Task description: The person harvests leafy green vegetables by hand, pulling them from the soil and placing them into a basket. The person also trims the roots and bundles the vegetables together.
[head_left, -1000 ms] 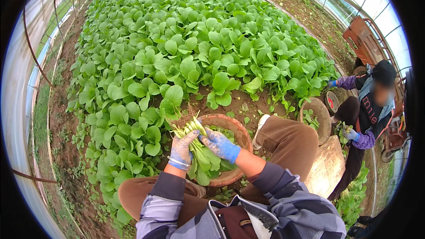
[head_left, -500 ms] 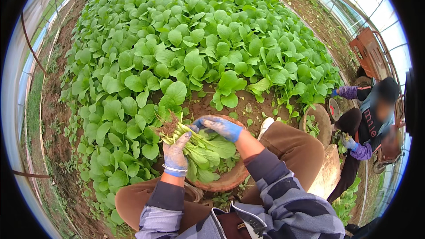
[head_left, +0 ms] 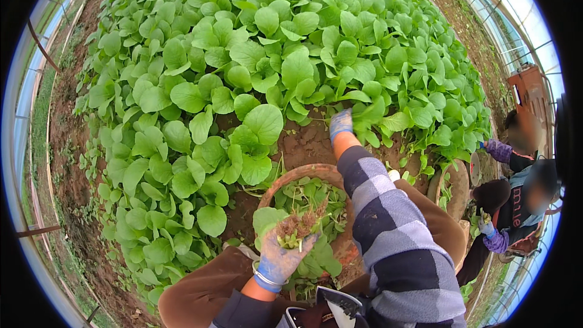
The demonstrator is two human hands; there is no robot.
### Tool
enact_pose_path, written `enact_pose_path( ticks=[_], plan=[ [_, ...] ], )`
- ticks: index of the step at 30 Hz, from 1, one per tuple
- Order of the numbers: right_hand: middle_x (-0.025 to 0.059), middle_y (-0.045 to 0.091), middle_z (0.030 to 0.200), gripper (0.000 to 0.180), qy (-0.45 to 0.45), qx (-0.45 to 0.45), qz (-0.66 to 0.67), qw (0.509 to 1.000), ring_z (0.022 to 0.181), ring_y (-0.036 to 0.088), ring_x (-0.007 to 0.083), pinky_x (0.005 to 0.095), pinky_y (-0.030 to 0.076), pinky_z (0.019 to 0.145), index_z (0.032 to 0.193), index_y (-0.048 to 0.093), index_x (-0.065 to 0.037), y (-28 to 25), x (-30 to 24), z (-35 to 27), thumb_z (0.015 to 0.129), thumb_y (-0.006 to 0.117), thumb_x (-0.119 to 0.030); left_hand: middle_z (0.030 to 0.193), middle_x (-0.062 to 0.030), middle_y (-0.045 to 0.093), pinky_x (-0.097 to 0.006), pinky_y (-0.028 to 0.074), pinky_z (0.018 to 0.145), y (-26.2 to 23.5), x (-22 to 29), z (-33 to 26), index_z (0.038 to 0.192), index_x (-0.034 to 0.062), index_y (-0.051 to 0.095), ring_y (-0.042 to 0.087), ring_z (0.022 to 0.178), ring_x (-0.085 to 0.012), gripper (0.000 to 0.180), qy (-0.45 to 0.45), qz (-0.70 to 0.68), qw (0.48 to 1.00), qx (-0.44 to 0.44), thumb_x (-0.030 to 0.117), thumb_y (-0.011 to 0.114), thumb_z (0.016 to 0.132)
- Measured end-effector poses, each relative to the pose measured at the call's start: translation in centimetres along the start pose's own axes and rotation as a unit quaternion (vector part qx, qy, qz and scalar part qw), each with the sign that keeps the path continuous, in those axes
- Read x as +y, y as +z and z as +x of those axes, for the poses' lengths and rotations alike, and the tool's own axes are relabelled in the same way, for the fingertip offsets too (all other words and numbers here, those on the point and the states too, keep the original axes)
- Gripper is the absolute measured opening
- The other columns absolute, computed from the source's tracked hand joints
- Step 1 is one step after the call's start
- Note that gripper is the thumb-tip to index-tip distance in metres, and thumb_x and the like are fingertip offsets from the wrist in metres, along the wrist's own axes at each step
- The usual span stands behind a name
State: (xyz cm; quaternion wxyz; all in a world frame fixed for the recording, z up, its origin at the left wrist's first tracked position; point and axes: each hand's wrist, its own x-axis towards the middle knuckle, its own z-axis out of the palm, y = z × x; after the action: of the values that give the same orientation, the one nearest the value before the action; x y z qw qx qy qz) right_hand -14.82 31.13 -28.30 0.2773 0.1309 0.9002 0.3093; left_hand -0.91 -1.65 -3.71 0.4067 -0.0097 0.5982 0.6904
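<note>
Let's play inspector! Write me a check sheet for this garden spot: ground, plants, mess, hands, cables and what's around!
Surface: bare brown soil beyond the basin.
Job's things: rooted bunch of leafy greens; round reddish-brown basin with loose greens.
Clutter: small leaves right of the basin; loose or growing, unclear.
Left hand: blue soiled glove, holding the bunch over the basin.
Right hand: gloved, at a leafy plant; grip unclear.
Cables: nothing seen.
Surroundings: dense green bed; co-worker at right.
</note>
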Motion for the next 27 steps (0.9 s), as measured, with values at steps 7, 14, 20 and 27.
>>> enact_pose_path(
  ticks=[7,14,20,27],
  plan=[
    [0.0067,0.066,0.112,0.026,0.025,-0.101,0.203,0.974,0.102,0.064,0.0234,0.0384,0.048,0.079,0.107,0.069,-0.015,1.4,2.8,0.1,0.086,0.055,-0.019,0.117,-0.0154,0.059,-0.035,0.049,0.092,0.1,-0.9,1.0,0.119,-0.0071,0.046,0.059,0.105,-0.0217,0.042,-0.024,-0.034,0.999,-0.025,-0.004,0.063,0.081],
    [0.0058,0.061,0.122,0.031,0.033,-0.108,0.142,0.983,0.113,0.057,0.0237,0.0395,0.046,0.082,0.112,0.066,-0.014,-0.3,2.6,0.5,0.084,0.059,-0.025,0.112,-0.0102,0.063,-0.031,0.049,0.089,0.8,-1.9,0.5,0.117,-0.0038,0.051,0.061,0.101,-0.0173,0.042,-0.018,-0.062,0.998,-0.007,0.001,0.069,0.079],
    [0.0116,0.059,0.122,0.042,0.061,-0.094,0.174,0.978,0.117,0.054,0.0247,0.0439,0.044,0.088,0.121,0.06,-0.011,-0.5,2.7,1.7,0.081,0.063,-0.025,0.107,-0.0079,0.065,-0.029,0.049,0.086,0.8,-2.3,0.7,0.114,-0.0028,0.055,0.063,0.096,-0.0148,0.042,-0.021,-0.032,0.999,-0.001,0.007,0.073,0.076],
    [0.0039,0.053,0.132,0.043,0.021,-0.195,0.169,0.966,0.122,0.05,0.0259,0.0493,0.039,0.093,0.126,0.058,-0.014,0.4,3.3,2.0,0.085,0.059,-0.029,0.11,-0.0084,0.064,-0.031,0.048,0.089,0.6,-2.7,0.9,0.116,-0.001,0.052,0.061,0.101,-0.016,0.045,-0.04,-0.04,0.998,-0.023,0.004,0.073,0.076]
  ],
)
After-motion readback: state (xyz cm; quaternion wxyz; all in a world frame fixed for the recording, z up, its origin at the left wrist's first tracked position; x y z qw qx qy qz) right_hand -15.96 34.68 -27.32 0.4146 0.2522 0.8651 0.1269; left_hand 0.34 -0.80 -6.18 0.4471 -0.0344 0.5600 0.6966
